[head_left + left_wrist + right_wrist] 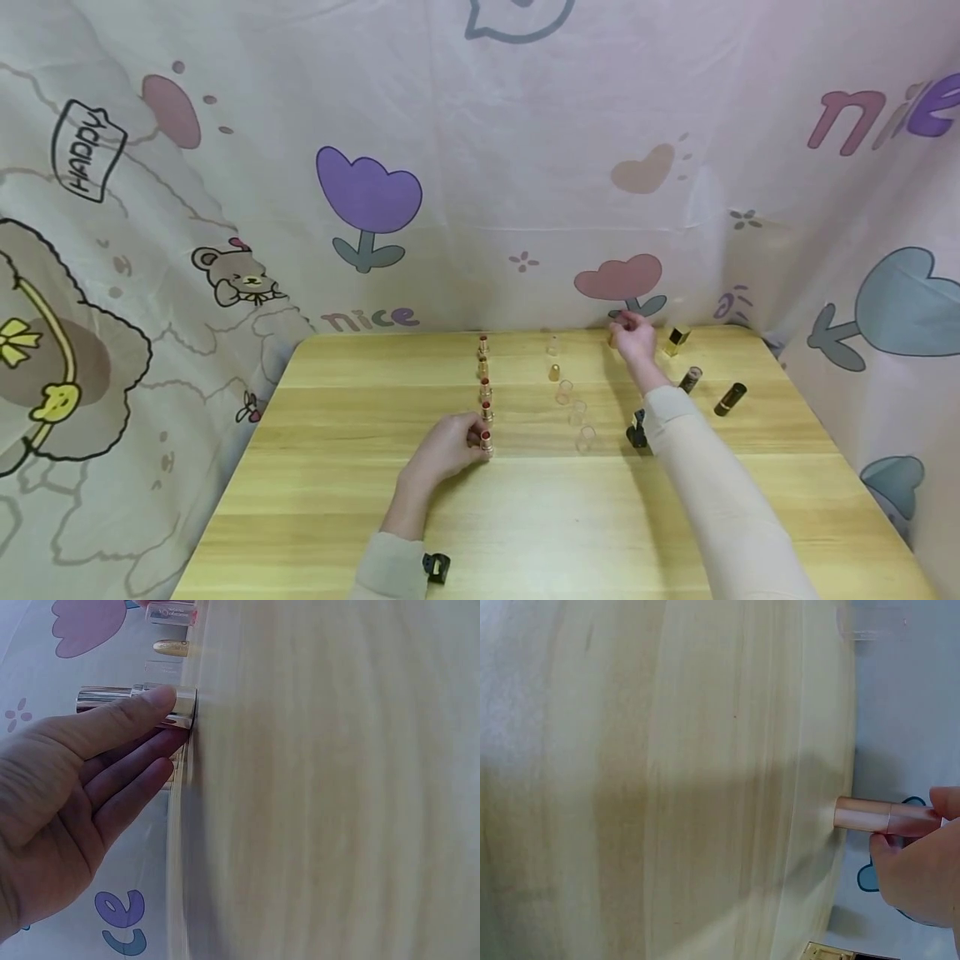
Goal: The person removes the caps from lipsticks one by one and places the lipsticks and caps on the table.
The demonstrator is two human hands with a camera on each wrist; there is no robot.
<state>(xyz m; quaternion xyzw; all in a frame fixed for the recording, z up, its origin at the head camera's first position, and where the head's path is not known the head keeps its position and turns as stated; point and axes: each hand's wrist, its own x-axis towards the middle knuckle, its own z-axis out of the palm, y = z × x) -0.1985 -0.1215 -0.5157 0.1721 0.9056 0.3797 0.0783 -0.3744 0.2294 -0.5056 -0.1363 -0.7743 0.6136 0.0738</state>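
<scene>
My left hand (447, 446) pinches the nearest of several uncapped lipsticks, a shiny gold lipstick (487, 446) standing upright on the table. In the left wrist view, thumb and fingers close round this lipstick's gold tube (182, 703). The other uncapped lipsticks (486, 390) run behind it in a row toward the back wall. At the back right, my right hand (634, 337) grips a rose-gold lipstick tube (862, 816) by its upper end. Its base is at the tabletop; whether it touches cannot be told.
Right of the lipsticks runs a row of clear caps (564, 392) with one gold cap (554, 372). Beyond the right forearm are a gold-and-black tube (677, 341), a dark tube (690, 380) and a black tube (731, 399). A printed cloth (480, 208) hangs behind the table (337, 500).
</scene>
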